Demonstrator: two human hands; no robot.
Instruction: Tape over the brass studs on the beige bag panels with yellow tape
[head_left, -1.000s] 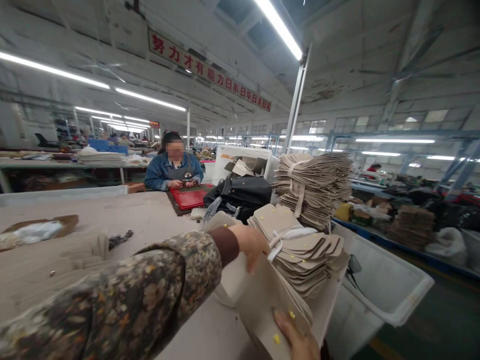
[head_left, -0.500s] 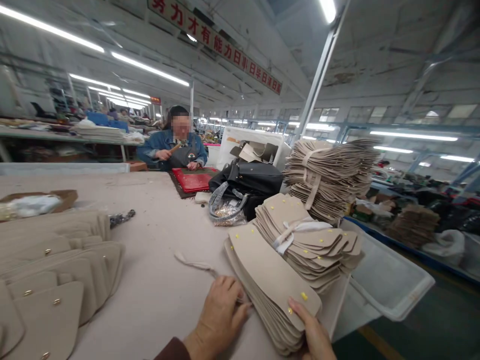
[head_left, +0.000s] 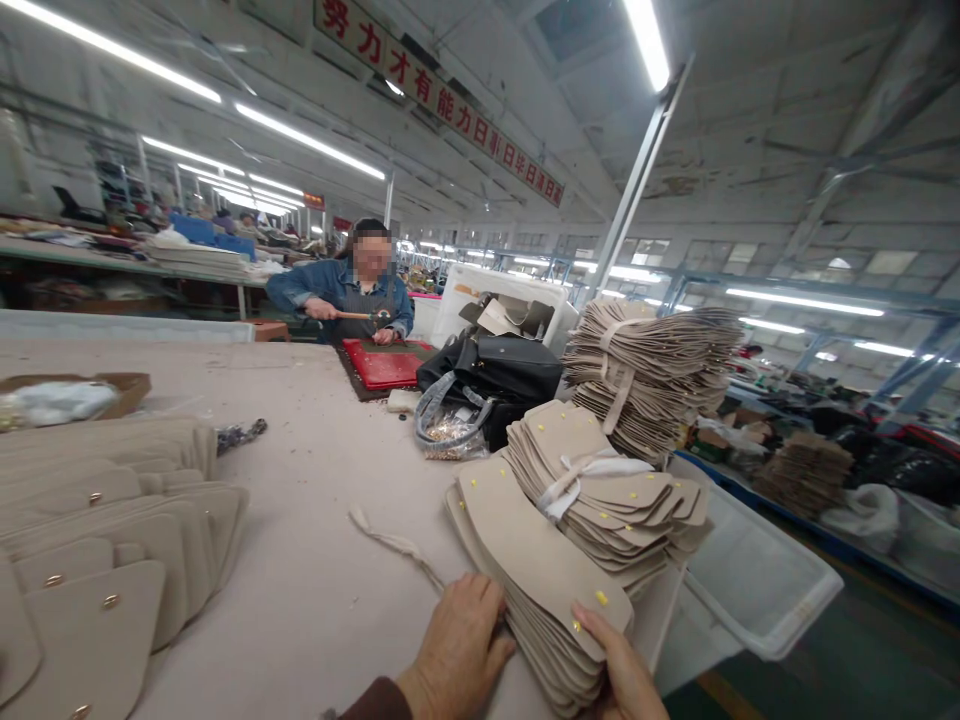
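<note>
A loose stack of beige cut pieces point(head_left: 529, 560) lies on the table's near right edge. My left hand point(head_left: 457, 648) presses against the stack's left side with fingers curled. My right hand point(head_left: 619, 672) grips the stack's near end, thumb on top by small yellow dots. Behind it sits a tied bundle of the same pieces point(head_left: 600, 485), and a taller tied bundle point(head_left: 649, 370) behind that. A loose beige tie strip point(head_left: 394, 545) lies on the table just left of the stack.
Rows of beige pieces with metal snaps point(head_left: 97, 530) cover the near left. A black bag point(head_left: 495, 375) and a red mat point(head_left: 384, 365) sit further back, where a person in denim point(head_left: 337, 295) holds a hammer. A white bin point(head_left: 757, 580) stands off the right edge.
My left arm has drawn back from over the stack, and its hand now rests on the stack's left side. The view has lifted slightly. The person opposite has swung the hammer.
</note>
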